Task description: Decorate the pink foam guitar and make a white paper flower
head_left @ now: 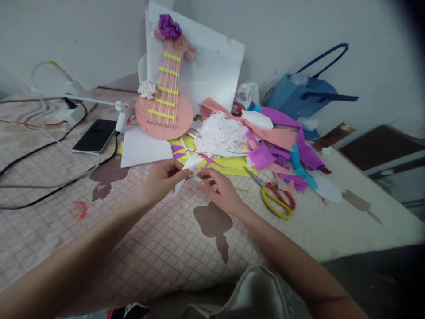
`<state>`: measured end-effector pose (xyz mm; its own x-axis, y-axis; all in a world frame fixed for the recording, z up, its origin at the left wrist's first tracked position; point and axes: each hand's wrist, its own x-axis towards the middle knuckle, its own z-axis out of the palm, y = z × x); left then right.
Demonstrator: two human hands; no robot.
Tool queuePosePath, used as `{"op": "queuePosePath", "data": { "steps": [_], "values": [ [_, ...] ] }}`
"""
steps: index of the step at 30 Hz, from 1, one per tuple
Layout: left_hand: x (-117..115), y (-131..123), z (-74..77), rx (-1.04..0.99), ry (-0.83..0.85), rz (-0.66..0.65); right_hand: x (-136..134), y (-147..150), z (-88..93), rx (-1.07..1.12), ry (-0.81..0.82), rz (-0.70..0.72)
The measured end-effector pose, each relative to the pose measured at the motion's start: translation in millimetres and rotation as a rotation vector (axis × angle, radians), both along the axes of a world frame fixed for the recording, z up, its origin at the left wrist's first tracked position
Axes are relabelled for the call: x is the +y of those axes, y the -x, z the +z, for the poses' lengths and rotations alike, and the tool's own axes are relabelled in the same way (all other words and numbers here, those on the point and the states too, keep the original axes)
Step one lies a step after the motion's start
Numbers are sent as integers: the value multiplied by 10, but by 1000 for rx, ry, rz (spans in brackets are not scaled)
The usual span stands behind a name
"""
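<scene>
Low over the middle of the table, my left hand pinches a piece of thin white paper, gathered with fanned-out ends. My right hand is closed at the paper's right side, thumb and fingers together at its narrow end; my fingertips partly hide what lies between them. Just behind my hands is a heap of white string on yellow paper. Right of my right hand, scissors with red and yellow handles lie with their tips toward the string.
A pink paper guitar leans on a white board. A glue gun, phone, white card and cables lie left. Coloured paper scraps and a blue bag are at right.
</scene>
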<state>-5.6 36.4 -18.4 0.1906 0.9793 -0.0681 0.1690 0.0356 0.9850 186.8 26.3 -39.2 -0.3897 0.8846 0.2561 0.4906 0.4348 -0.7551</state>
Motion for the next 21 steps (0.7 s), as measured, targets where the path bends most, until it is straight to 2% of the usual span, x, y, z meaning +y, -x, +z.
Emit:
{"op": "queuePosePath", "data": {
  "steps": [4,8,11,16,19,21],
  "values": [
    [47,3,52,-145,163,-43,-108,-480,177,-114,-74,-216],
    [64,-7,36,-371,360,-72,-204,-1116,239,-355,-84,-326],
    [75,-23,8,-456,452,-58,-262,-1494,176,-529,-83,-418],
    [94,-32,4,-466,537,-35,-323,-1890,-51,-718,-59,-417],
    [94,-17,0,-460,528,-101,-335,-2018,-164,-760,-46,-427],
    [93,-1,-19,-464,473,-192,-332,-2063,-202,-760,-26,-466]
  ]
}}
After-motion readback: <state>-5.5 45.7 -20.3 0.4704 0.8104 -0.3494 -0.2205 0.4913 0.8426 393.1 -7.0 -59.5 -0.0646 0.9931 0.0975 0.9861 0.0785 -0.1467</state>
